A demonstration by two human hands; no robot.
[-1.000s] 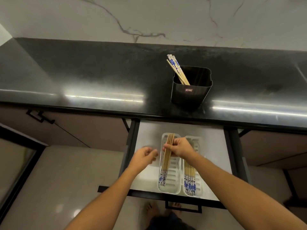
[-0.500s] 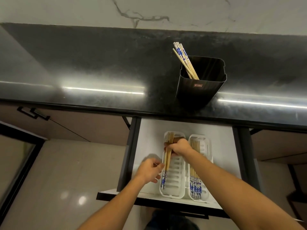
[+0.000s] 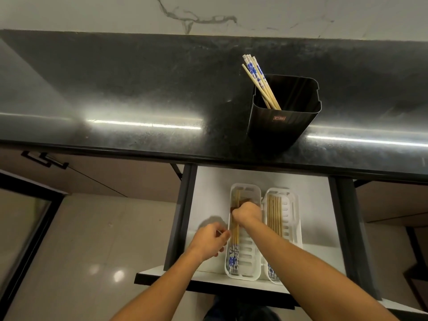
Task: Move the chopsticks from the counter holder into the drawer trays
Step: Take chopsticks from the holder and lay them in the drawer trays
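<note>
Your right hand (image 3: 246,213) is curled tight round the bundle of chopsticks (image 3: 235,236) lying in the tray (image 3: 249,260) beneath it, your left hand (image 3: 208,242) curled just beside them, its hold unclear, so releasing unevenly could roll sticks over the rim toward that left hand.

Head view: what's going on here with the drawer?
A person is laying a chopstick bundle into the left tray of the open drawer. The right hand grips it; the left hand is at its side, contact unclear. The right tray holds laid chopsticks, and leftover chopsticks stand in the black holder on the counter.
</note>
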